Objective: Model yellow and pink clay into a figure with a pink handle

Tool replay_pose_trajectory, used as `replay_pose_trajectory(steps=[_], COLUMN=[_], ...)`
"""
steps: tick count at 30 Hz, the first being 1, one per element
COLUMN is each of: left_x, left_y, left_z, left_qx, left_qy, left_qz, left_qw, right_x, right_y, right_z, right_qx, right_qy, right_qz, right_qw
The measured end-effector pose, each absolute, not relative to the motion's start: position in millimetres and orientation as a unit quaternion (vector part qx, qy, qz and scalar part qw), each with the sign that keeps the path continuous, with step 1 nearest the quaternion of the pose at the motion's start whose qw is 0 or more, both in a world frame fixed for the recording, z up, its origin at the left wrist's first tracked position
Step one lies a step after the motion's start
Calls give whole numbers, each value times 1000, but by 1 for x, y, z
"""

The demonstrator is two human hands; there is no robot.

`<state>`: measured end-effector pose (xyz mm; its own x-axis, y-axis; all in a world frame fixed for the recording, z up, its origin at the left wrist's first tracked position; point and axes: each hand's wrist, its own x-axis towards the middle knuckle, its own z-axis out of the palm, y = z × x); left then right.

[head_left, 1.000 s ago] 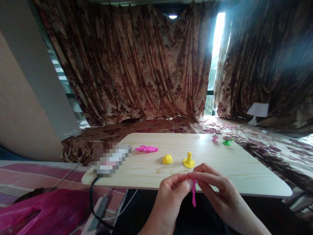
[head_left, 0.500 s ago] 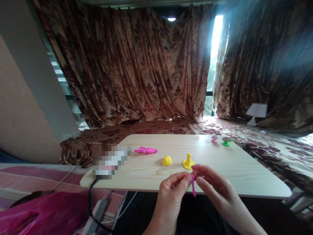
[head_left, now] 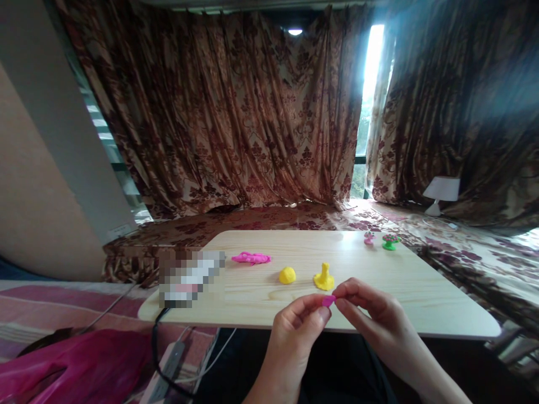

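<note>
Between the fingertips of both hands is a small piece of pink modelling clay [head_left: 328, 301]. My left hand [head_left: 297, 328] pinches it between thumb and index finger. My right hand [head_left: 374, 314] has thumb and fingertips closed on its right end. Just beyond the hands stands a yellow clay shape [head_left: 324, 278] with a wide flat base and an upright stem. A yellow clay dome [head_left: 287, 275] sits to its left. Farther left lies a longer, uneven lump of bright pink clay [head_left: 251, 258].
Pale wooden table [head_left: 429, 303] under the work. At its far right stand a small pink clay piece [head_left: 369, 238] and a green one [head_left: 391, 242] with dotted tops. A blurred-out object [head_left: 191, 279] lies at the left edge, with a black cable [head_left: 154, 348] hanging down.
The pink strip that hung down from the fingers is now a short piece held between them. My right fingertips have closed onto it.
</note>
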<state>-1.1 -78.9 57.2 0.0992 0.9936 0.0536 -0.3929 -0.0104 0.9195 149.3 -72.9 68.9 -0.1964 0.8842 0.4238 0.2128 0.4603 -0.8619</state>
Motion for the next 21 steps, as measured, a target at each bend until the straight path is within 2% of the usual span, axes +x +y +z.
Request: replay_pose_trajectory(steps=[5, 11, 21], left_x=[-2, -1, -2], left_y=[-82, -80, -83], left_z=[64, 63, 62], left_qx=[494, 455, 481], left_qy=[390, 376, 396], left_qz=[561, 567, 556], left_qw=[537, 575, 551], right_x=[147, 144, 144], right_y=[-74, -73, -76], right_z=[74, 72, 75], right_qx=[-408, -392, -400], right_qy=[-719, -733, -732], right_qz=[306, 292, 281], right_qw=[472, 474, 475])
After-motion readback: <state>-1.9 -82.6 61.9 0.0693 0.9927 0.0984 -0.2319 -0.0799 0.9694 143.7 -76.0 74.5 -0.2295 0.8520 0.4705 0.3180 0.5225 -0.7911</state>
